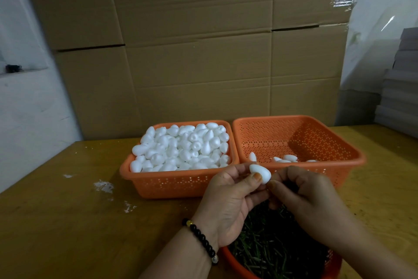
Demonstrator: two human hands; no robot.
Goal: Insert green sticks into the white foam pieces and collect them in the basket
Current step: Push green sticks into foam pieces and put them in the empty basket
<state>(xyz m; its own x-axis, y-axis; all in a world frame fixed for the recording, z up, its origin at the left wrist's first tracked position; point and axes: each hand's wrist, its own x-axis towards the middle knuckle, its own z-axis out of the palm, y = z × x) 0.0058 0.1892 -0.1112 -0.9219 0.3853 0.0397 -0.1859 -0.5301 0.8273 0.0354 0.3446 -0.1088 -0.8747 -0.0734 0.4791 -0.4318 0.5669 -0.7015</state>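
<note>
Green sticks (271, 247) lie thin and stiff in a bowl at 6 o'clock. Above, the left hand (230, 199) pinches one smooth foam piece (260, 173); the right hand (305, 190) pinches at its tip, stick hidden. Insertion seems underway; next, a straight push. The basket (339, 154) at 1 o'clock holds few.

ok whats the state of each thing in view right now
left basket: full of white foam pieces
right basket: nearly empty, a few foam pieces inside
near basket: holds green sticks
foam piece: held in left hand
right hand: fingers pinched at the foam piece's tip
</note>
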